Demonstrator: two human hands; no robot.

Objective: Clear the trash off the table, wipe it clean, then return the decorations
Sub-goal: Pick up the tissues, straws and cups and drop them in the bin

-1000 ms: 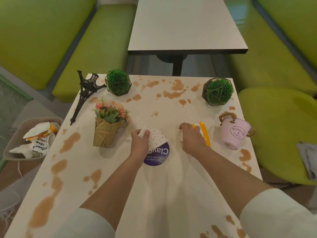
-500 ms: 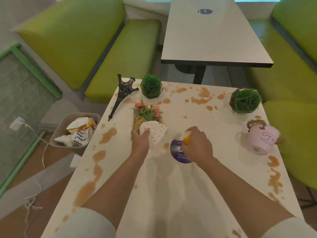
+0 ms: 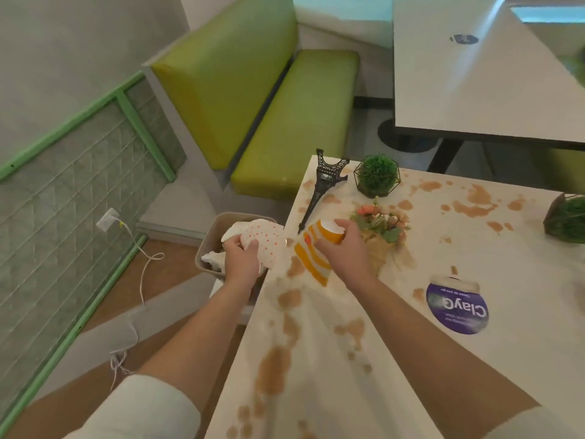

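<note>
Stained white table (image 3: pixel 395 359), tower model (image 3: pixel 321 188), two caged green balls (image 3: pixel 376 175), flower bouquet (image 3: pixel 381 229), purple sticker (image 3: pixel 457 307)

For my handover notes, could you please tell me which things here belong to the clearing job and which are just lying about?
In the job:
left hand holding dotted paper cup
right hand holding orange-striped paper cup
bin
stained table
Eiffel Tower model
flower pot

Lying about:
green bench
white cable
</note>
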